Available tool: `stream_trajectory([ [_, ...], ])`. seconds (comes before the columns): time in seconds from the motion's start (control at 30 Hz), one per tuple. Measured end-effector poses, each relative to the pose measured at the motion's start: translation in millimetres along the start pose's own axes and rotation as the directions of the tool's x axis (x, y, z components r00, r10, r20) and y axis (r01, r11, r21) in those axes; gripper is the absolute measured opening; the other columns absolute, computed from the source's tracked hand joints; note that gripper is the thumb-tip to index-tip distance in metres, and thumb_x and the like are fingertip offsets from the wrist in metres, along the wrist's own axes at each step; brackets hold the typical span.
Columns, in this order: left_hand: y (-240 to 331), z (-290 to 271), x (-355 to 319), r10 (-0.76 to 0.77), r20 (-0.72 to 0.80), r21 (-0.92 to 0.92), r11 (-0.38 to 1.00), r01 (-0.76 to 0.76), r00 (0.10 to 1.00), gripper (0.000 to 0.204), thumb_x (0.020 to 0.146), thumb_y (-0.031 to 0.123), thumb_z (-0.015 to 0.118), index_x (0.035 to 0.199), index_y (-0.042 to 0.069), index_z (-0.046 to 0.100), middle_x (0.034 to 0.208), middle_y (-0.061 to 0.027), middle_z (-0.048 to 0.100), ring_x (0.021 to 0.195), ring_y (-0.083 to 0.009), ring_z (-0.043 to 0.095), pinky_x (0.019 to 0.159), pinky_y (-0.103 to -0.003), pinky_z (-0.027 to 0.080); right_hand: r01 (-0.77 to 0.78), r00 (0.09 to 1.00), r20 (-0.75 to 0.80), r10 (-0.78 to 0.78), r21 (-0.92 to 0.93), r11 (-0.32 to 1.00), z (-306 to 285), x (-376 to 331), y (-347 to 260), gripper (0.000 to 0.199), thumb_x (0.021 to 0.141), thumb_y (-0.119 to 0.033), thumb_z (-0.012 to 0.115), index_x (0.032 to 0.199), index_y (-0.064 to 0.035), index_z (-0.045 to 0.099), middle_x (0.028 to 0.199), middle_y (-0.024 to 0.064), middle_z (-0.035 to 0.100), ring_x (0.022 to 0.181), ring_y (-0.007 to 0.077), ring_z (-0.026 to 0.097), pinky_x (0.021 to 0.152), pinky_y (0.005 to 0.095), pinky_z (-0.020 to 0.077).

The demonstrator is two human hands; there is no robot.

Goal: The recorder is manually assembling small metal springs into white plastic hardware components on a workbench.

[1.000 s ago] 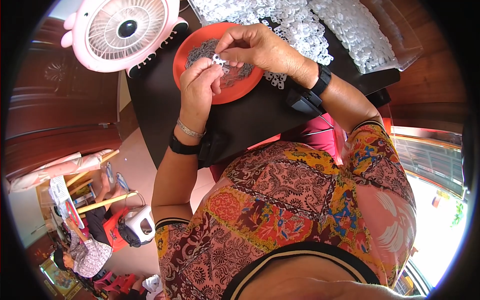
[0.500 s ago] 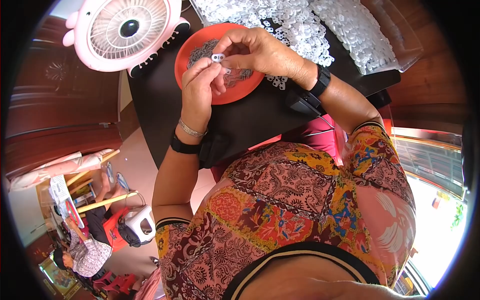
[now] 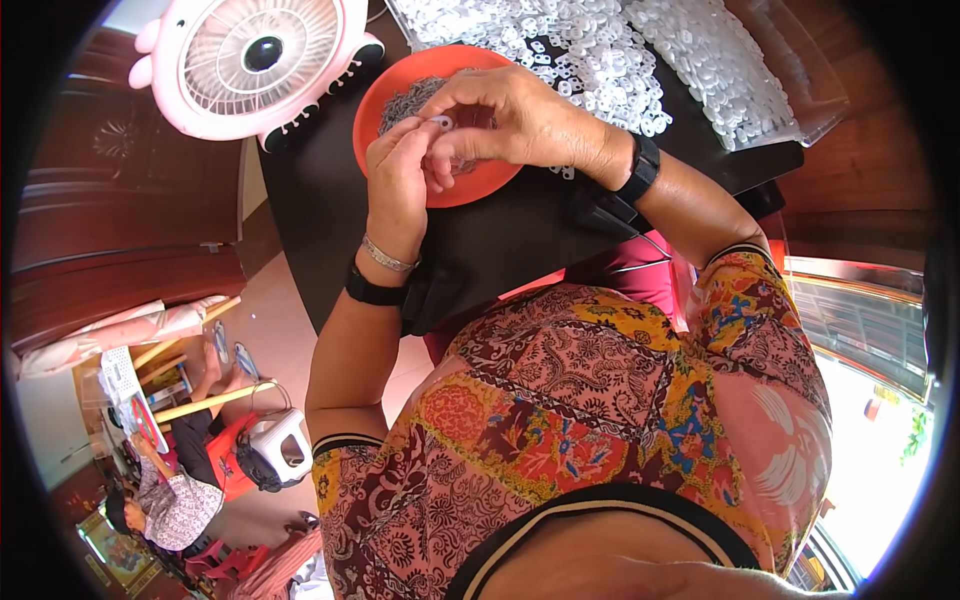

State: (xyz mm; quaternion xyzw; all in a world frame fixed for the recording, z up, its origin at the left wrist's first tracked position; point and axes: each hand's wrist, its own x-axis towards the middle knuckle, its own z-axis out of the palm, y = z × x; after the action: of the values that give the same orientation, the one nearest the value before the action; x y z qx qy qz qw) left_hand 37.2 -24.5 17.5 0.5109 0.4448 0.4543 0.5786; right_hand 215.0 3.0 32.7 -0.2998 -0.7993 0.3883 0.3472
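Left hand (image 3: 398, 170): fingertips pinched on a small white piece (image 3: 444, 122).
Right hand (image 3: 520, 115): together with the left, fingers curled; own grip cannot be told.
White piece: over the red bowl (image 3: 475, 190).
Grey pieces (image 3: 402, 106): inside bowl.
White heap (image 3: 610, 70): two o'clock of bowl.
Pink fan (image 3: 225, 58): ten o'clock.

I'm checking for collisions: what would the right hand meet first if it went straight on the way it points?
Probably the left hand, which holds a white piece close ahead; whether the hands touch is unclear.
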Motion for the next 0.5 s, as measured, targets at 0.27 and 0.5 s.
stream_trajectory([
  [0.27,-2.4,-1.5,1.1,-0.021,0.040,0.049,0.999,0.019,0.999,0.029,0.092,0.022,0.044,0.088,-0.002,0.060,0.073,-0.0100,0.064,0.057,-0.0131,0.057,0.053,-0.023,0.043,0.207,0.960,-0.081,-0.268,-0.437,0.875,11.5,-1.7,0.7,0.032,0.077,-0.020,0.071,0.101,-0.0019,0.061,0.088,0.0122,0.066,0.078,0.0278,0.066,0.068,0.0341,0.0526],
  [0.5,-1.2,0.0,-0.5,0.036,0.020,-0.041,0.999,-0.035,0.999,0.030,0.092,0.021,0.042,0.086,-0.003,0.059,0.074,-0.0116,0.064,0.059,-0.0154,0.057,0.055,-0.024,0.043,0.224,0.960,-0.083,-0.269,-0.355,0.908,10.3,-2.0,-0.9,0.024,0.082,-0.017,0.067,0.100,-0.0022,0.061,0.080,0.0110,0.066,0.074,0.0263,0.066,0.064,0.0332,0.0525],
])
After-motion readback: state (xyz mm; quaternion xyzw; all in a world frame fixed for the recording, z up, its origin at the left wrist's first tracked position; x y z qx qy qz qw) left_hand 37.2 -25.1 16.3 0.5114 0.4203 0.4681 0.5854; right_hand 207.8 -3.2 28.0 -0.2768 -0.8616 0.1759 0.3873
